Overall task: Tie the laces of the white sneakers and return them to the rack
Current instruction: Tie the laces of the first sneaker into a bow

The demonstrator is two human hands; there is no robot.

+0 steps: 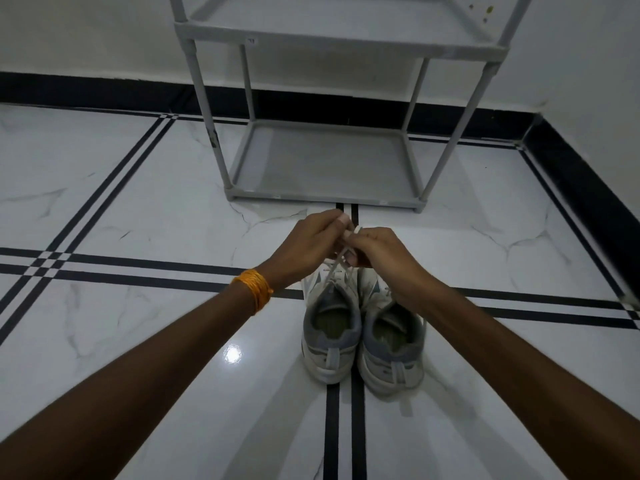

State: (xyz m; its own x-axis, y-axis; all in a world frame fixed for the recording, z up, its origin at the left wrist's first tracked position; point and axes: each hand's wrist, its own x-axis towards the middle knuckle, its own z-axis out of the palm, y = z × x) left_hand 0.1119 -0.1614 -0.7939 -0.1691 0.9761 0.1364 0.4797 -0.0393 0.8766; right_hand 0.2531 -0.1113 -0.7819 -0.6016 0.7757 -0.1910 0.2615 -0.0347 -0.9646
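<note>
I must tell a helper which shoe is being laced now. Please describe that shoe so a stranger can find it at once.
Start at the grey rack by the wall; on the floor in front of it stand two white sneakers, heels toward the camera. The one meant is the left sneaker. Unlike its neighbour, its laces rise into the left hand and right hand.

Dim, cool-toned shot w/ a grey cast. One small bright glare spot on the glossy white marble floor w/ black stripes [138, 209], just left of the pair of white and grey sneakers [360, 337]. Soft shadows beneath the grey plastic rack [322, 161]. Wide-angle bending at edges; slight softness overall, esp. far corners.
</note>
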